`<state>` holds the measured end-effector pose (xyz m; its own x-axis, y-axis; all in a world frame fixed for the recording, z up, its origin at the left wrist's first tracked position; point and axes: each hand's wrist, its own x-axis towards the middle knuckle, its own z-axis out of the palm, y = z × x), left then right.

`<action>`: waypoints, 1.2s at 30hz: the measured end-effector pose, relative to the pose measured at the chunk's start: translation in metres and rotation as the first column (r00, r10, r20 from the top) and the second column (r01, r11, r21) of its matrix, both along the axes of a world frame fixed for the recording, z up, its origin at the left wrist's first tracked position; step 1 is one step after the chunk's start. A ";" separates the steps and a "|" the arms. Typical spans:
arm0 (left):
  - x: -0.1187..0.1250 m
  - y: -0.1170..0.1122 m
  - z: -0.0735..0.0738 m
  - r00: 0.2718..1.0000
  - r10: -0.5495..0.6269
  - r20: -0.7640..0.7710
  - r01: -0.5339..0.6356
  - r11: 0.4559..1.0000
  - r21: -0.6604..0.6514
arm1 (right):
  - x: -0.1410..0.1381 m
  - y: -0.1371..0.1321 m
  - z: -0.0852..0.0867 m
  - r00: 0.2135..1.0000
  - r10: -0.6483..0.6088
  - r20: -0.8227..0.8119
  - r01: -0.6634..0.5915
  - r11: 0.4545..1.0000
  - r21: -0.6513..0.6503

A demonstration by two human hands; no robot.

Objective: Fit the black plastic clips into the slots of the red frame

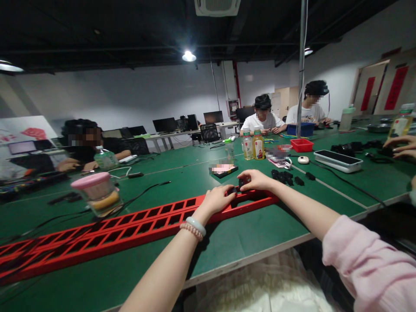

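Note:
A long red frame (143, 215) with two rows of rectangular openings lies across the green table, running from the left edge to in front of me. My left hand (218, 200), with a bracelet and bangle at the wrist, rests over its right part, fingers closed around a small black part (232, 190). Just beyond the frame, my right hand (256, 180) pinches another small black part (243, 181) between thumb and fingers. Both parts are half covered by fingers, so their exact kind is unclear. Several loose black pieces (283, 177) lie right of my right hand.
A pink-lidded jar (97, 195) and black cables stand left behind the frame. Drink bottles (258, 145), a red tray (302, 145), a white-edged black device (338, 161) and a small dark box (223, 169) sit farther back. Other people work around the table; someone's hands (404, 145) show at right.

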<state>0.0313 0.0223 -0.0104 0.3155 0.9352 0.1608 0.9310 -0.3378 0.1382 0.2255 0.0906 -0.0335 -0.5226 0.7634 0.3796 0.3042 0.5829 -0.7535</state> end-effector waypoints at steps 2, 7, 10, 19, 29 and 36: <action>0.000 0.001 -0.001 1.000 0.004 0.002 -0.004 1.000 -0.004 | -0.001 0.000 -0.002 0.999 0.038 0.003 -0.038 0.999 -0.022; 0.000 0.003 -0.003 1.000 0.025 0.017 -0.024 1.000 -0.019 | -0.006 0.000 -0.006 0.995 0.094 -0.018 -0.094 0.994 -0.053; 0.001 0.002 -0.003 0.999 0.031 0.026 -0.030 0.999 -0.026 | -0.008 -0.001 -0.007 0.996 0.084 0.012 -0.084 0.996 -0.021; 0.002 -0.003 0.002 0.999 0.033 0.026 -0.032 0.999 -0.032 | -0.011 0.001 -0.007 0.996 0.045 0.076 -0.048 0.998 0.041; -0.004 -0.007 0.006 0.999 -0.033 -0.021 0.032 0.999 -0.039 | -0.011 -0.002 -0.004 0.993 0.028 0.111 -0.036 0.997 0.072; -0.003 -0.004 0.004 0.997 0.035 -0.065 -0.037 0.998 -0.040 | -0.011 -0.002 -0.007 0.995 0.026 0.097 -0.032 0.998 0.062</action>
<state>0.0280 0.0183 -0.0060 0.2898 0.9516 0.1024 0.9499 -0.2991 0.0909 0.2148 0.0886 -0.0406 -0.5803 0.7233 0.3742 0.3555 0.6384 -0.6827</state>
